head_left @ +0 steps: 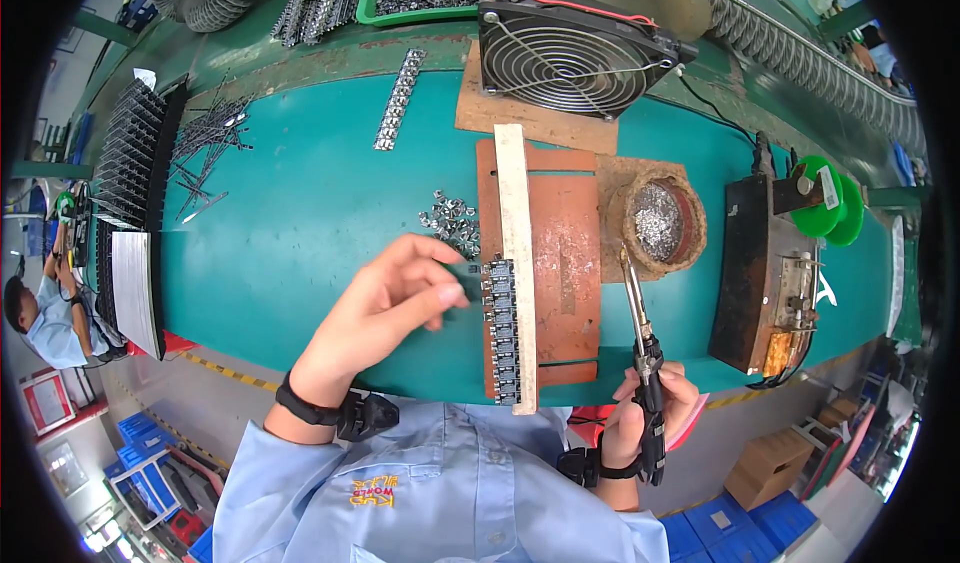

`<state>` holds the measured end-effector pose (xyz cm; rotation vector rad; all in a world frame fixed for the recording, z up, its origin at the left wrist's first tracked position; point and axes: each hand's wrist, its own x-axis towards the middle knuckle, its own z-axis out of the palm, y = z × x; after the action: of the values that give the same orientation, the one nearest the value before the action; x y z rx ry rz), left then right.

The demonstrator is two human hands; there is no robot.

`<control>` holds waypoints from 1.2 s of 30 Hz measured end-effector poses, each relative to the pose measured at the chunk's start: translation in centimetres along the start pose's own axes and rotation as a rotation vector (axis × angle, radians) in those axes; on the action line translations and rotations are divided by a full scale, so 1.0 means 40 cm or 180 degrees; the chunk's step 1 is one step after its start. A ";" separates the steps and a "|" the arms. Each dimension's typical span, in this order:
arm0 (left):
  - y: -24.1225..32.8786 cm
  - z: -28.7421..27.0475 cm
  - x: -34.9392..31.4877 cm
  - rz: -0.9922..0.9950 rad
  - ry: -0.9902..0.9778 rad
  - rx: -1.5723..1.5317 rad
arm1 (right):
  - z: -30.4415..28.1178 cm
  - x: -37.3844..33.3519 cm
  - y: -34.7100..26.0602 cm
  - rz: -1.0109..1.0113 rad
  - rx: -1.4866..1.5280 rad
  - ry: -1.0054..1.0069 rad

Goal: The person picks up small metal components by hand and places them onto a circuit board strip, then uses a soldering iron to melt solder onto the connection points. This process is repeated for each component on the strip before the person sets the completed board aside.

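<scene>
My left hand (388, 308) is over the green mat, thumb and forefinger apart and other fingers curled. Its fingertips are close to a row of small black components (502, 333) along a pale strip (514, 183). The strip lies lengthwise on a reddish-brown board (568, 263). Just beyond that hand is a loose pile of small shiny metal parts (450, 221). In my right hand (660, 408) is a soldering iron (645, 363), its tip pointing away from me at the near rim of a round brown bowl (612, 225) containing silvery bits.
A black fan (570, 58) stands behind the board. On the right is a dark box (745, 273) with a green spool (835, 203). Black racks (130, 163) and thin dark strips (210, 148) are on the left. A metal strip (400, 98) lies farther back near a green tray (370, 8).
</scene>
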<state>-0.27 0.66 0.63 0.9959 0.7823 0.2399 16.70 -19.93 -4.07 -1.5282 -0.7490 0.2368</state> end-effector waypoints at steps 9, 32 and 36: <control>0.036 -0.025 0.027 0.1255 0.1283 0.3039 | -0.005 -0.001 0.006 0.0001 0.0123 -0.0012; 0.004 -0.014 -0.011 0.0424 0.0649 0.0854 | 0.008 0.009 -0.019 0.0219 0.0308 0.0009; 0.008 -0.002 -0.016 0.0280 0.0405 0.0526 | 0.007 0.009 -0.024 0.0361 0.0328 -0.0001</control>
<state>-0.73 0.57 1.19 1.1813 0.8855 0.3207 16.52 -19.55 -3.09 -1.4741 -0.6413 0.3550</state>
